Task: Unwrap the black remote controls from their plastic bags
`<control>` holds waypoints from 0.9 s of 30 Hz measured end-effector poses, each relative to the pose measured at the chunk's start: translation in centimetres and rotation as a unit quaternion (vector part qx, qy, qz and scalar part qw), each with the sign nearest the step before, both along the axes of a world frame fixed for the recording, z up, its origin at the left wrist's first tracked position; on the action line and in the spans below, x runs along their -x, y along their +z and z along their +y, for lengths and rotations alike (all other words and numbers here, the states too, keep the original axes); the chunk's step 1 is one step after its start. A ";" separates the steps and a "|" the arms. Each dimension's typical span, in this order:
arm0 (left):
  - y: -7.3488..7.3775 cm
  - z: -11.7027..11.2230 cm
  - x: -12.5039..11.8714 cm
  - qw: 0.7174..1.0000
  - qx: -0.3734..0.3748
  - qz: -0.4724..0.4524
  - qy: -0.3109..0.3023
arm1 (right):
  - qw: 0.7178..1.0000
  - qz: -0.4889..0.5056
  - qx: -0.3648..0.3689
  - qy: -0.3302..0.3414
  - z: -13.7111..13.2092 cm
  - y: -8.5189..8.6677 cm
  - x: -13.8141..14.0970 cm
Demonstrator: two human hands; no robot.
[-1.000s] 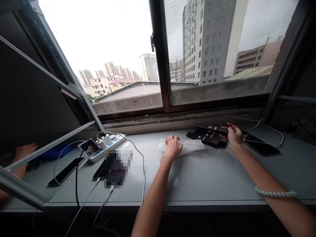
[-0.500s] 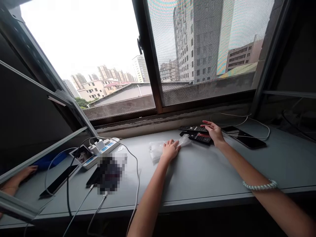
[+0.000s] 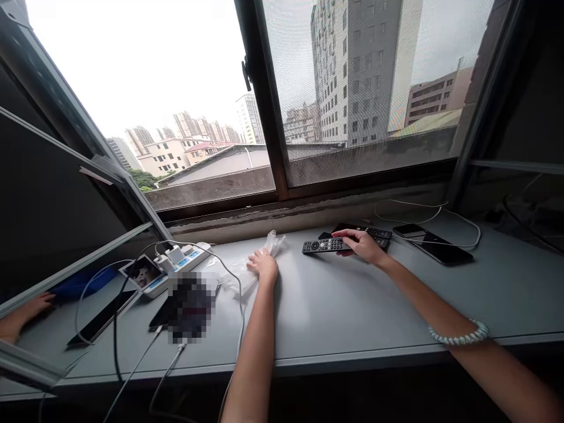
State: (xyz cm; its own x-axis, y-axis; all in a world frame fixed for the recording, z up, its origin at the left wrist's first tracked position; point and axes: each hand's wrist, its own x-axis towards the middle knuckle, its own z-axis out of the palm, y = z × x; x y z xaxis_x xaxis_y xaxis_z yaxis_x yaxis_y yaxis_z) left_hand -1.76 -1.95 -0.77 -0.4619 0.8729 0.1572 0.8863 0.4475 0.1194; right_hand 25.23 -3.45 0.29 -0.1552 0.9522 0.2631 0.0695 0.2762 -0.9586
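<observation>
My right hand (image 3: 360, 245) is closed round one end of a black remote control (image 3: 324, 245), its keypad facing up and its free end pointing left. Behind that hand lie more black remotes (image 3: 379, 233), partly hidden by it. On the desk at centre, my left hand (image 3: 264, 265) rests with fingers spread over a clear plastic bag (image 3: 240, 276). The bag is crumpled, and one end sticks up beyond the fingers.
A black phone (image 3: 434, 244) lies at right with a white cable over it. At left are a power strip (image 3: 194, 257) with chargers, a propped picture (image 3: 141, 271), a dark device (image 3: 161, 314), another phone (image 3: 103, 317) and trailing cables. A person's hand (image 3: 37, 306) shows at far left.
My left hand has slid left with the plastic bag. My right hand has taken hold of a remote and brought it left and nearer, away from the other remotes.
</observation>
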 end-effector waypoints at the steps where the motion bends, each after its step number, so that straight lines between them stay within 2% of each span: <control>1: 0.0 0.0 0.2 1.000 -0.005 -0.009 0.021 | 1.000 -0.022 0.003 0.008 -0.2 -0.1 0.1; 3: -0.1 0.1 0.5 0.998 -0.016 -0.027 0.059 | 0.996 -0.086 0.004 0.024 -0.6 -0.2 0.3; 5: -0.3 0.0 0.7 0.996 -0.028 -0.042 0.071 | 0.987 -0.159 -0.015 0.037 -1.0 -0.4 0.7; 7: -0.3 0.0 0.9 0.995 -0.064 -0.058 0.053 | 0.972 -0.225 -0.054 0.041 -1.2 -0.5 1.1; 11: 0.3 0.0 1.1 0.977 -0.195 -0.084 0.015 | 0.942 -0.309 -0.129 0.034 -1.6 -0.7 1.8; 14: 1.3 -0.1 0.5 0.958 -0.276 -0.081 -0.013 | 0.929 -0.345 -0.133 0.013 -1.7 -0.6 1.9; 16: 1.8 -0.2 -0.4 0.946 -0.311 -0.066 -0.063 | 0.922 -0.365 -0.126 0.000 -1.7 -0.6 1.8; 18: 2.0 -0.4 -1.6 0.941 -0.307 -0.055 -0.131 | 0.920 -0.373 -0.120 -0.005 -1.7 -0.9 1.7; 20: 1.8 -0.8 -2.8 0.943 -0.263 -0.056 -0.194 | 0.923 -0.368 -0.113 -0.009 -1.5 -1.2 1.5; 24: 1.1 -1.6 -4.6 0.942 -0.183 -0.027 -0.281 | 0.929 -0.353 -0.107 -0.025 -1.1 -2.0 1.1; 27: 0.8 -2.1 -5.2 0.933 -0.160 -0.011 -0.323 | 0.923 -0.367 -0.110 -0.032 -0.9 -2.4 0.9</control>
